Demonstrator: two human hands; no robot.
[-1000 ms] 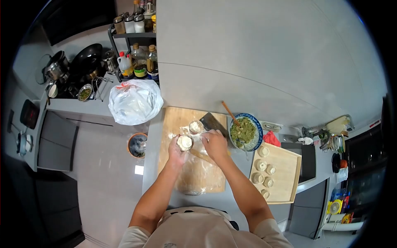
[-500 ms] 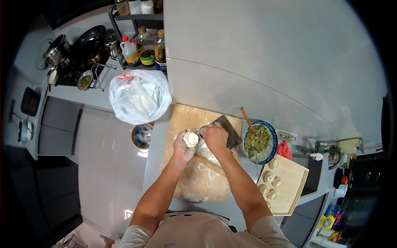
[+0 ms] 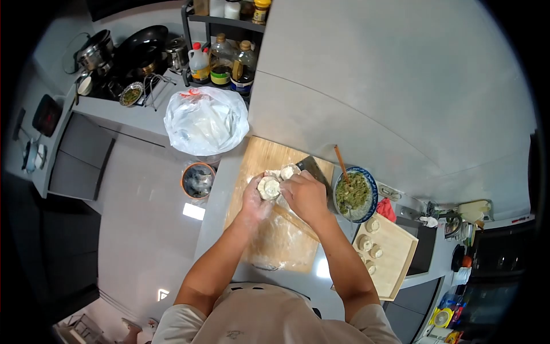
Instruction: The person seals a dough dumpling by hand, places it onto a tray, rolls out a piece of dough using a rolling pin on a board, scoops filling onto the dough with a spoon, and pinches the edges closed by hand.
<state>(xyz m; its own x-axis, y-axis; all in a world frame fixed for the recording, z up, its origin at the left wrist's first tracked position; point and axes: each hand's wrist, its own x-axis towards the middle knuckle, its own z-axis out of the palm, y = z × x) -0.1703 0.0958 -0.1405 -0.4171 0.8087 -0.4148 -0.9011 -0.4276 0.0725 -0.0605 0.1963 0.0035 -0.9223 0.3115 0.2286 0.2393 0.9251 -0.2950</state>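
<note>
My left hand [image 3: 254,196] holds a round, pale piece of dough [image 3: 268,187] over the floured wooden board [image 3: 281,249]. Close to that dough's right side is my right hand [image 3: 303,194], its fingers bent and pressed together; whatever they pinch is hidden. A second round dough piece [image 3: 289,171] lies just beyond my hands. Partly behind my right hand rests a dark cleaver blade [image 3: 314,170]. A rolling pin [image 3: 295,221] lies across the board below my hands.
A blue-rimmed bowl of green filling [image 3: 353,194] with a brown-handled utensil stands right of the board. Several dough pieces sit on a wooden tray [image 3: 395,255]. At the left are a white plastic bag [image 3: 206,121], bottles [image 3: 222,60] and an orange-rimmed bin [image 3: 198,180].
The view has shifted and turned slightly. My right hand has come closer to the dough in my left hand, and the second dough piece beyond them shows again.
</note>
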